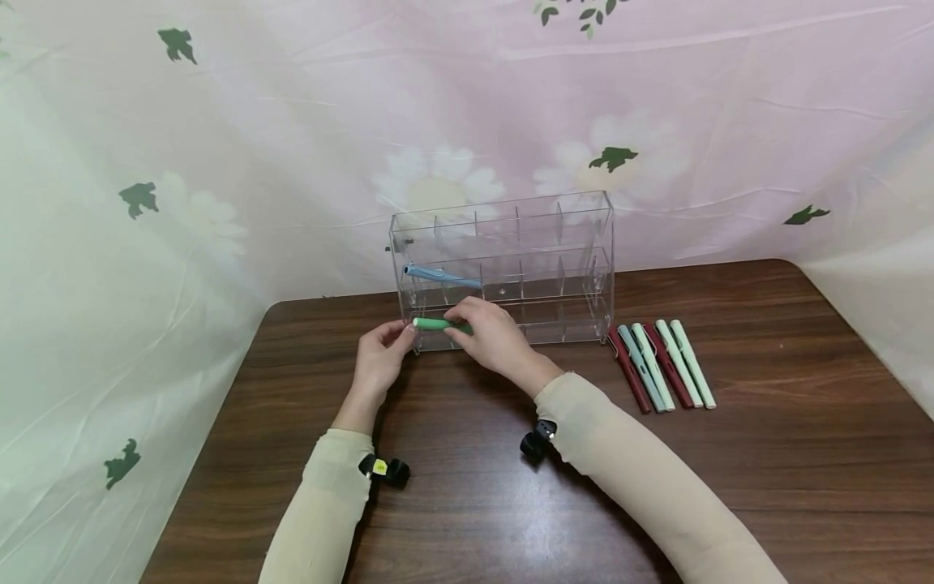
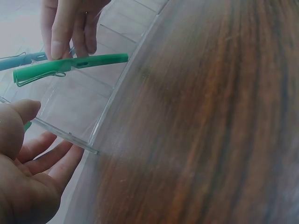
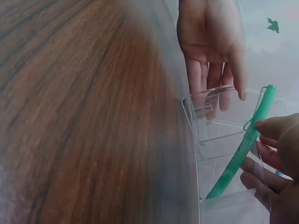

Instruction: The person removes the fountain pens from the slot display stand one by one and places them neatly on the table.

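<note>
**Op A:** From my seat I see the right hand (image 1: 492,337) pinching the green pen (image 1: 441,324) near its clip end, holding it level in front of the lowest tier of the clear organizer (image 1: 503,272), at its left end. The left hand (image 1: 383,357) has a released grip, fingers straight, resting against the organizer's left corner.

**Op B:** Agreed. On the right wrist view the pen (image 3: 240,149) runs slantwise across a compartment wall, not in line with a slot. What worries you?

**Op A:** The angle. If the tip meets a divider instead of the opening, I judge it could jam or skid off the acrylic. The pinch is only fingertips, so a knock might twist the pen loose onto the desk (image 1: 467,503).

**Op B:** And the organizer looks light. A push from the pen could slide it back toward the cloth backdrop (image 1: 219,162) if the left hand only touches it without bracing.

**Op A:** The blue pen (image 1: 441,276) in the middle tier lies tilted too; a jolt may shift it. The spare pens (image 1: 664,365) lie to the right, well apart, so I think they're safe.
</note>
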Tool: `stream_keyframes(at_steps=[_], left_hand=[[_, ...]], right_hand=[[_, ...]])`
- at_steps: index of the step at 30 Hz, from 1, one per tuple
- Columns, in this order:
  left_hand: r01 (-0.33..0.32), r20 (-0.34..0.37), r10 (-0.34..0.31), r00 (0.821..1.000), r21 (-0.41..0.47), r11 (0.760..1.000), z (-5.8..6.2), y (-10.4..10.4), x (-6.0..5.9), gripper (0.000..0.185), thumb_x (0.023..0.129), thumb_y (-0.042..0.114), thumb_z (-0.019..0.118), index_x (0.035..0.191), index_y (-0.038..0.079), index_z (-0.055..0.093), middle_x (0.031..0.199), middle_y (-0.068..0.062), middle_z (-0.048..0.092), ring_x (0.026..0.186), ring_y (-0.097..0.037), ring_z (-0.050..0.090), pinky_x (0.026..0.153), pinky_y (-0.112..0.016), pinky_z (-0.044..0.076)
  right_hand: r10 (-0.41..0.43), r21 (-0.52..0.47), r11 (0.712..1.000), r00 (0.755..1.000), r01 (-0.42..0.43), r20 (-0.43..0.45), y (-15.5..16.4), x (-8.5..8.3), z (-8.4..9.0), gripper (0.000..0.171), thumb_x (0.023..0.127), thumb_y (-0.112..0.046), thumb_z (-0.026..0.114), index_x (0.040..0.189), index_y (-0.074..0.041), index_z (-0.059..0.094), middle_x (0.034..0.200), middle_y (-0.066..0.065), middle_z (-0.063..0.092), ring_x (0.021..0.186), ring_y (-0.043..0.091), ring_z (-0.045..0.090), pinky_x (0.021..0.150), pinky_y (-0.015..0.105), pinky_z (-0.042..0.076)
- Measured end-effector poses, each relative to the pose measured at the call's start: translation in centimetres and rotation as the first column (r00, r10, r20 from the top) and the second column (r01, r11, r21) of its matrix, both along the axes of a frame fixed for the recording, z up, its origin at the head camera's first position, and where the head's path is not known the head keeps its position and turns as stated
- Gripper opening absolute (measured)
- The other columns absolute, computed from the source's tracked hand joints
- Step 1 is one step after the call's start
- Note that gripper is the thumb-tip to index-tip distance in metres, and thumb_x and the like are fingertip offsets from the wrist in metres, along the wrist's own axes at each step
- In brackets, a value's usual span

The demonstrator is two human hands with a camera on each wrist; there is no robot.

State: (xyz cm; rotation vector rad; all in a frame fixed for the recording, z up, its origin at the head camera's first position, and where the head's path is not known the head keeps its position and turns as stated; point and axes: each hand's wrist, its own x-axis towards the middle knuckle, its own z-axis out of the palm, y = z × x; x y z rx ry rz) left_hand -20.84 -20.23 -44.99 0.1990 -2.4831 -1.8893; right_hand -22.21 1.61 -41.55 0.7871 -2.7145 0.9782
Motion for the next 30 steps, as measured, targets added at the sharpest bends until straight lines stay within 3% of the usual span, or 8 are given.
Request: stream_keyframes(at_steps=[10,19,30], left_hand=[[0.01,-0.002,-0.01,1.0,0.017,1.0,-0.15,-0.11,-0.09,0.042,0.109,0.023,0.065,0.141,-0.005,0.065,0.14,-0.024,0.066,0.129,-0.035,0.068,0.111,-0.045,0.057],[0.008,-0.01,-0.008,1.0,-0.004,1.0,-0.24,-0.17,-0.14,0.043,0.109,0.023,0.065,0.141,-0.005,0.065,0.139,-0.024,0.066,0.126,-0.034,0.069,0.103,-0.035,0.061],[0.006,-0.018,-0.006,1.0,-0.003,1.0,0.2,0.1,0.08,0.043,0.109,0.024,0.066,0.14,-0.006,0.065,0.139,-0.025,0.067,0.125,-0.036,0.069,0.11,-0.048,0.058]], right_hand=[[0.006,0.016,1.0,0.999,-0.005,-0.037,-0.71,-0.15,-0.14,0.02,0.101,-0.02,0.079,0.118,-0.009,0.08,0.113,0.004,0.073,0.098,0.022,0.07,0.089,0.041,0.061],[-0.014,-0.042,0.999,1.0,0.013,-0.023,-0.76,-0.25,-0.13,0.017,0.1,-0.018,0.08,0.115,-0.01,0.081,0.113,0.005,0.075,0.098,0.023,0.071,0.088,0.043,0.06],[0.024,-0.166,0.986,0.998,-0.034,-0.065,-0.14,-0.56,0.79,0.022,0.103,-0.018,0.076,0.12,-0.007,0.079,0.114,0.008,0.076,0.101,0.023,0.072,0.09,0.04,0.061]])
